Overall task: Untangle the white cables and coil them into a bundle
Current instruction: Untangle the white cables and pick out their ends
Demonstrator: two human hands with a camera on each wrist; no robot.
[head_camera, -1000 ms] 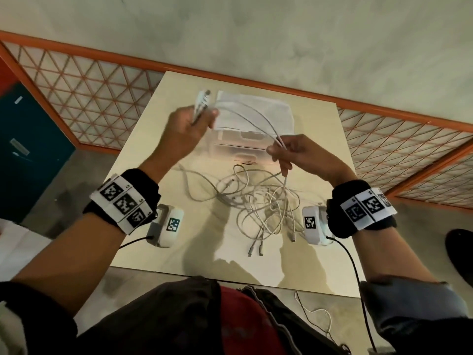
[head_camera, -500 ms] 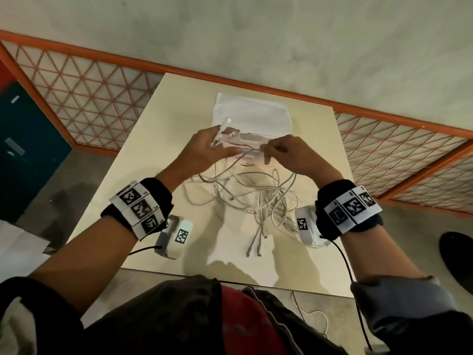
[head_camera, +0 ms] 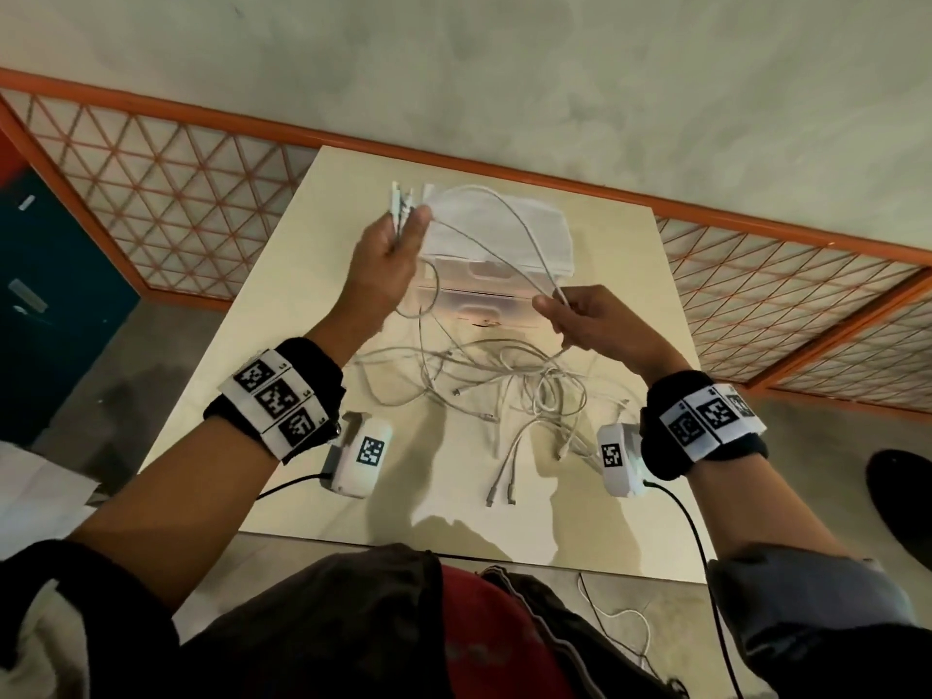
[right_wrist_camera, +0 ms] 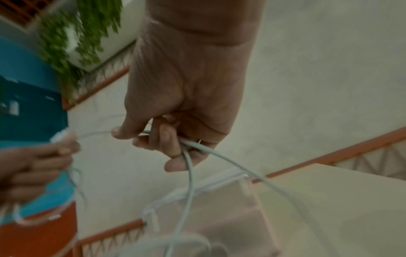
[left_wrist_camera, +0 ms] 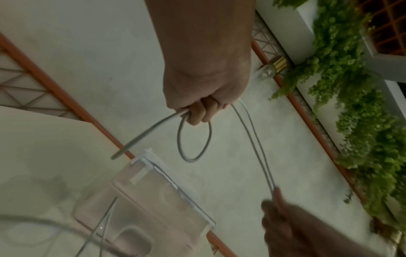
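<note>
Hands (head_camera: 388, 259) (head_camera: 585, 315) gripping white cables (head_camera: 509, 219)

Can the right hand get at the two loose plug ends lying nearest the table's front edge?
Probably not yet: the right hand pinches cable strands. The plug ends lie uncovered, so the path looks free once it lets go.

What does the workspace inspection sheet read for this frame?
Surface: pale table, tangle lying on it.
Job's things: white cables tangled on the table; several ends gathered in the left hand, strands arching to the right hand.
Clutter: clear plastic box behind the tangle.
Grippers: left hand grips the cable ends; right hand pinches the strands.
Cables: black leads from the wrist cameras; white cable on the floor.
Surroundings: orange lattice railing, concrete floor.
</note>
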